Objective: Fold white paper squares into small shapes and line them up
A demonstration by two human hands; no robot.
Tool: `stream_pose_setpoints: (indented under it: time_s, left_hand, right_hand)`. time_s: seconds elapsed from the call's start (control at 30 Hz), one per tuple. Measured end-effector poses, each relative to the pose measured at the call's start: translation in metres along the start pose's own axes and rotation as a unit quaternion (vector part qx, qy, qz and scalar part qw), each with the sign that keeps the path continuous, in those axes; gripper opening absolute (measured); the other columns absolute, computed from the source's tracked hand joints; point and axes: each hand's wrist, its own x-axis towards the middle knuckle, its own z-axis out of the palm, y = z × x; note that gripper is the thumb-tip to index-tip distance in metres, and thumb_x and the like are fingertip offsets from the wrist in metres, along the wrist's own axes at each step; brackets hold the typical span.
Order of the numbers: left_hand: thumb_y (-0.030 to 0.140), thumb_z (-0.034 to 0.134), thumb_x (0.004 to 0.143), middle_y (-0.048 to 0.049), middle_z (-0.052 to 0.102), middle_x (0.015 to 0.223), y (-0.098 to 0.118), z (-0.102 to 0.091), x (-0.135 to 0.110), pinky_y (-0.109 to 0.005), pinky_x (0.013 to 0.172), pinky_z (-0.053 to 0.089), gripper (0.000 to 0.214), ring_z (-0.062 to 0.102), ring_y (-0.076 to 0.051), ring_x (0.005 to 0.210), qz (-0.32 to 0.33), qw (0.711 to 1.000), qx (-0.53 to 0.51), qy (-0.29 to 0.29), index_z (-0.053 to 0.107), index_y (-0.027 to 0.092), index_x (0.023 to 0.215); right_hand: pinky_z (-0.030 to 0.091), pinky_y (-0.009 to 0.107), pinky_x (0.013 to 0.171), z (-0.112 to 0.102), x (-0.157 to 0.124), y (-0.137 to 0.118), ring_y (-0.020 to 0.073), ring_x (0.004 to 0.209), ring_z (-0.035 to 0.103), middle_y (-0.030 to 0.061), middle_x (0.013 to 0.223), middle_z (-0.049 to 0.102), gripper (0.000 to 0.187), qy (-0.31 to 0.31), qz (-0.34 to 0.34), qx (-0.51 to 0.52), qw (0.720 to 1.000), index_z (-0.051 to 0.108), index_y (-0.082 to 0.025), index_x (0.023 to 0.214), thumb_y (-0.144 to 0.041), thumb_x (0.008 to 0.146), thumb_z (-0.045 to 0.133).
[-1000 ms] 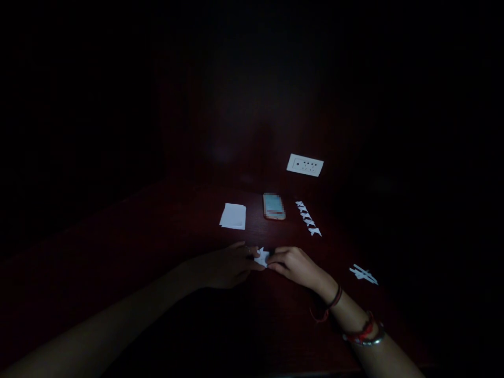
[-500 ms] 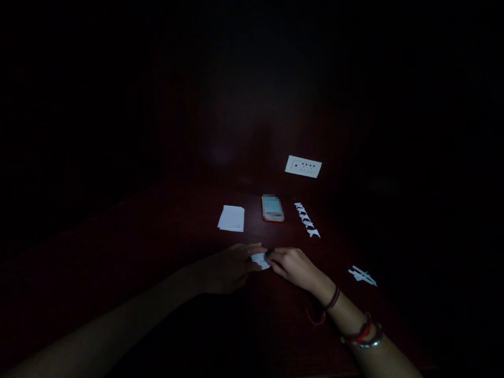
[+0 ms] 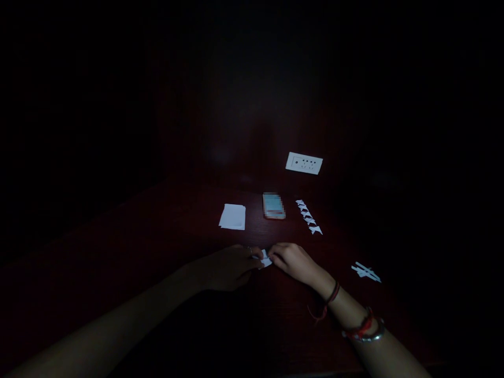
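Note:
The scene is very dark. My left hand (image 3: 230,268) and my right hand (image 3: 293,261) meet over a dark red table (image 3: 157,247), and both pinch a small white folded piece of paper (image 3: 265,259) between their fingertips. Most of the paper is hidden by the fingers. My right wrist wears red thread and a bangle (image 3: 364,331).
A stack of white paper squares (image 3: 233,217) lies beyond my hands, with a phone (image 3: 273,205) to its right. A row of small folded paper shapes (image 3: 309,217) lies right of the phone. White paper strips (image 3: 366,272) sit at the right. A white wall socket (image 3: 304,163) is behind.
The fingers of both hands have closed further over the small paper, so less of it shows than a second ago. The hands stay in about the same place.

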Motion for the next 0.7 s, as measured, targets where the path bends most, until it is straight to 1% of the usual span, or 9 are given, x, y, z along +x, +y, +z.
stream_pose_setpoints:
  time_s: [0.13, 0.23, 0.43, 0.57, 0.7]
  left_hand:
    - [0.011, 0.042, 0.075, -0.005, 0.042, 0.114, 0.001, 0.002, 0.001, -0.028, 0.079, 0.035, 0.038, 0.046, -0.018, 0.093, -0.006, 1.0, -0.003, 0.009, 0.045, 0.022, 0.111]
    - [0.011, 0.042, 0.074, -0.0056, 0.041, 0.115, 0.0, 0.003, 0.001, -0.028, 0.078, 0.036, 0.038, 0.046, -0.018, 0.093, 0.002, 1.0, -0.006, 0.013, 0.046, 0.021, 0.111]
    - [0.01, 0.042, 0.073, -0.0035, 0.041, 0.116, 0.0, 0.004, 0.001, -0.028, 0.075, 0.036, 0.041, 0.048, -0.017, 0.087, -0.013, 1.0, 0.003, 0.003, 0.045, 0.023, 0.112]
    - [0.01, 0.042, 0.073, -0.0026, 0.042, 0.116, -0.003, 0.006, 0.0, -0.028, 0.078, 0.035, 0.042, 0.046, -0.018, 0.094, -0.001, 1.0, -0.004, -0.005, 0.043, 0.024, 0.113]
    - [0.009, 0.043, 0.072, -0.0018, 0.041, 0.119, -0.007, 0.009, 0.0, -0.029, 0.083, 0.032, 0.045, 0.045, -0.018, 0.099, 0.002, 1.0, -0.012, -0.008, 0.042, 0.026, 0.114]
  right_hand:
    - [0.037, 0.019, 0.065, 0.004, 0.002, 0.004, 0.0102, 0.071, 0.053, 0.0022, 0.078, 0.058, 0.015, 0.017, 0.004, 0.053, 0.998, 0.056, -0.016, 0.082, -0.016, 0.079, 0.042]
    - [0.037, 0.018, 0.062, 0.008, 0.003, 0.007, 0.0092, 0.066, 0.052, 0.0012, 0.072, 0.058, 0.015, 0.029, 0.009, 0.081, 0.996, 0.058, -0.015, 0.079, -0.014, 0.078, 0.043]
    - [0.037, 0.018, 0.061, 0.008, 0.003, 0.009, 0.0088, 0.065, 0.05, 0.0009, 0.072, 0.056, 0.013, 0.02, -0.001, 0.092, 0.996, 0.059, -0.015, 0.079, -0.013, 0.075, 0.046]
    - [0.037, 0.018, 0.062, 0.009, 0.003, 0.008, 0.0093, 0.066, 0.05, 0.0019, 0.072, 0.055, 0.013, 0.024, 0.012, 0.088, 0.996, 0.058, -0.014, 0.077, -0.015, 0.077, 0.045]
    - [0.037, 0.019, 0.061, 0.011, 0.005, 0.008, 0.0092, 0.064, 0.049, 0.0015, 0.069, 0.054, 0.012, 0.038, 0.049, 0.088, 0.994, 0.058, -0.014, 0.072, -0.015, 0.075, 0.046]
